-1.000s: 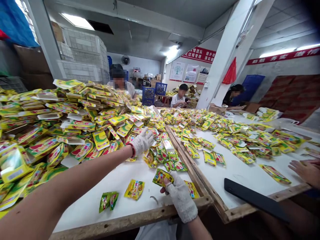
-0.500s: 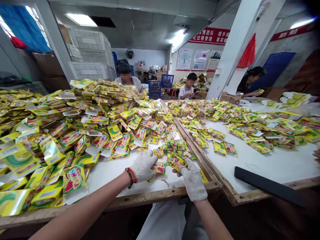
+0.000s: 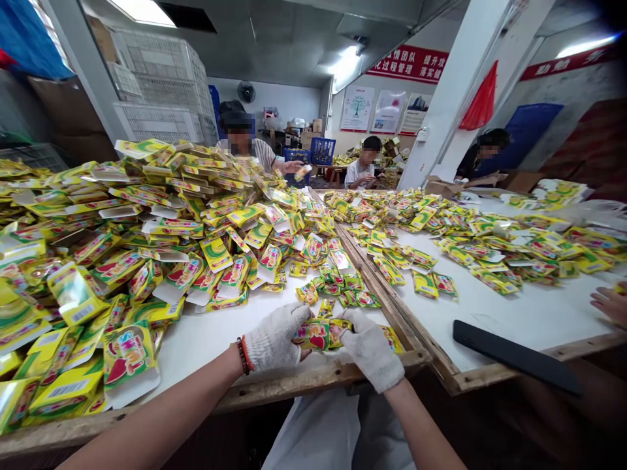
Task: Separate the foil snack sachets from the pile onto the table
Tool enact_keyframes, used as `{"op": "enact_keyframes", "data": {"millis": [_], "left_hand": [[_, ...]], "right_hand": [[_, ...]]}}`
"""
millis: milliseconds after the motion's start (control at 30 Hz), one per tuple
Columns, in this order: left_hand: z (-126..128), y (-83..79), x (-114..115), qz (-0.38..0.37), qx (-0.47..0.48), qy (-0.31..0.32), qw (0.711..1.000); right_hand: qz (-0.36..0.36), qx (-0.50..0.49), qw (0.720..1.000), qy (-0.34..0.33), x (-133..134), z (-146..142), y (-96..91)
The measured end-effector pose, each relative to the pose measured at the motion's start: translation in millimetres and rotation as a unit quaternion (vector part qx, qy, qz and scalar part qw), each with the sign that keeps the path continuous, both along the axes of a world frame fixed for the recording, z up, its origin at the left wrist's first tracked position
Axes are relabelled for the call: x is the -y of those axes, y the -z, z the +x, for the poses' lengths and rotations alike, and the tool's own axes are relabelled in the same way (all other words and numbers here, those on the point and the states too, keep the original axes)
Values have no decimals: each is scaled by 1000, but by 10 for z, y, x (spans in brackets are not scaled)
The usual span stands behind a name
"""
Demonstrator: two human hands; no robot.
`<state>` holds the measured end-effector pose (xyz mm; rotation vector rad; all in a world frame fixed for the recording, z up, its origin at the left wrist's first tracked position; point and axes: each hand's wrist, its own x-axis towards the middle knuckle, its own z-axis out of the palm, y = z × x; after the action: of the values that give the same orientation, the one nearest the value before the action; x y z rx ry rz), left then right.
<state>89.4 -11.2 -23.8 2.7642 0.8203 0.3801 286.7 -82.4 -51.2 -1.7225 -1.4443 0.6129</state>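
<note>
In white knit gloves, both my hands meet low over the near table edge. My left hand (image 3: pixel 278 338) is closed on a small yellow and green candy box (image 3: pixel 313 334) with a red fruit picture. A small shiny yellow candy packet (image 3: pixel 337 331) is pinched in my right hand (image 3: pixel 373 349), right against the box's right end. Whether it is partly inside the box, I cannot tell. Just beyond lie several green and yellow packets (image 3: pixel 345 284). Another box (image 3: pixel 392 339) lies beside my right hand, partly covered by it.
A tall heap of similar boxes (image 3: pixel 215 254) fills the left. Wooden strips (image 3: pixel 382 287) divide the table; more boxes (image 3: pixel 482 254) and a dark phone-like slab (image 3: pixel 509 356) lie on the right half. Co-workers sit across, and another person's hand (image 3: pixel 610 303) shows at right.
My right hand has brought a packet from the loose packets to the box in my left hand. The view has shifted slightly. A co-worker across now holds up a box.
</note>
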Motion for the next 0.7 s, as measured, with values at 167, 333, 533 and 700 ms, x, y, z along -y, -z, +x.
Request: {"op": "enact_keyframes", "data": {"millis": [167, 333, 533, 700], "left_hand": [[-3, 9, 14, -36, -13, -19, 999], [23, -31, 43, -108, -10, -33, 994], [31, 19, 48, -89, 37, -68, 993], [33, 41, -1, -48, 60, -57, 995]], "right_hand": [[-1, 1, 1000, 13, 38, 16, 48], [30, 57, 998, 27, 48, 66, 87], [43, 27, 997, 52, -23, -73, -9], [48, -75, 996, 6, -11, 7, 67]]}}
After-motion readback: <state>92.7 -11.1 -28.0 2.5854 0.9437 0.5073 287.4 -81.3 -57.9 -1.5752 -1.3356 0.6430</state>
